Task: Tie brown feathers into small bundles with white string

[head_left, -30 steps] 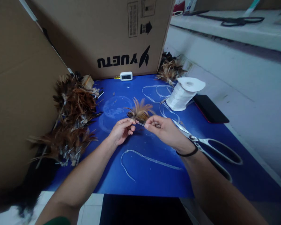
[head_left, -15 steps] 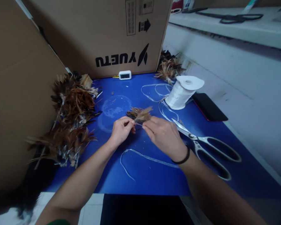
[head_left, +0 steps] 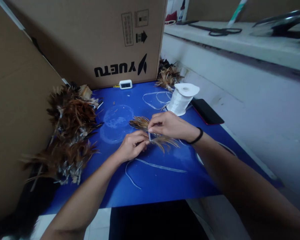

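Note:
My left hand [head_left: 133,145] pinches the base of a small brown feather bunch [head_left: 166,141], whose tips fan out to the right. A short piece of white ribbon [head_left: 150,136] stands up at that base, and the fingertips of my right hand [head_left: 168,126] are closed on its upper end. Just beyond my hands, more brown feathers [head_left: 139,122] lie on the blue table [head_left: 152,188]. A length of thin white ribbon [head_left: 165,167] curves across the table below my left hand. My right forearm hides most of the scissors [head_left: 227,147].
A white ribbon spool [head_left: 180,100] stands behind my right hand, beside a dark phone [head_left: 207,111]. Feather heaps [head_left: 75,133] line the left side. A cardboard box [head_left: 90,40] and a small white digital display [head_left: 125,84] are at the back. Black scissors [head_left: 220,31] lie on the ledge.
My right hand has moved up and its fingers now pull ribbon at the feather base. The feathers in my left hand now point right and lower. The view has shifted right.

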`<state>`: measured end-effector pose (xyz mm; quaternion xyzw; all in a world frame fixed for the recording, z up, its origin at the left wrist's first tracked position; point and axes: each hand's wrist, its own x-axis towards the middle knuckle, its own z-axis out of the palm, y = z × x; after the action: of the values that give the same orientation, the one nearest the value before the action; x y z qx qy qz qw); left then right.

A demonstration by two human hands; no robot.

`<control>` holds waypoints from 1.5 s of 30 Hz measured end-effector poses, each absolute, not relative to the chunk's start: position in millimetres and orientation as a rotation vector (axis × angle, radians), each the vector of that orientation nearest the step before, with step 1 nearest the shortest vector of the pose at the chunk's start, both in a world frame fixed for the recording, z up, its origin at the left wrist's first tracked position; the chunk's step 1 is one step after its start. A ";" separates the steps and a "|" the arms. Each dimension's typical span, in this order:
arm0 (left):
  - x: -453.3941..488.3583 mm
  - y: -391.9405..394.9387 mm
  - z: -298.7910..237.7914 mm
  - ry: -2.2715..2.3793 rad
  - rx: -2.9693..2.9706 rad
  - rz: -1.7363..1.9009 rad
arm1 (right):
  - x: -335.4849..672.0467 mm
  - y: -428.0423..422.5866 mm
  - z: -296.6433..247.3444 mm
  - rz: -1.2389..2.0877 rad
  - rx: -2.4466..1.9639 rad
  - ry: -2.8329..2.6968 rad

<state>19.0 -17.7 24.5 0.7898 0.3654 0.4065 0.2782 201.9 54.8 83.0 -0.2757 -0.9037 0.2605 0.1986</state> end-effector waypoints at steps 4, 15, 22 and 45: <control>18.4 -17.7 27.9 0.936 1.728 1.273 | 201.2 59.2 63.9 1.545 -0.836 -2.056; 21.0 -18.2 14.3 1.252 2.421 1.217 | 192.6 -14.0 71.3 0.314 -0.976 -2.434; 18.1 -23.8 30.9 0.922 2.267 1.195 | 199.5 43.4 91.2 1.064 -0.816 -2.403; 9.8 -16.8 7.9 1.476 3.133 1.270 | 154.2 3.9 45.5 1.485 -1.072 -1.134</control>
<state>9.8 -16.8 7.9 0.8177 0.3853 0.3316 -0.2701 154.2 3.9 45.5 -0.4384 -0.4635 0.6069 0.4740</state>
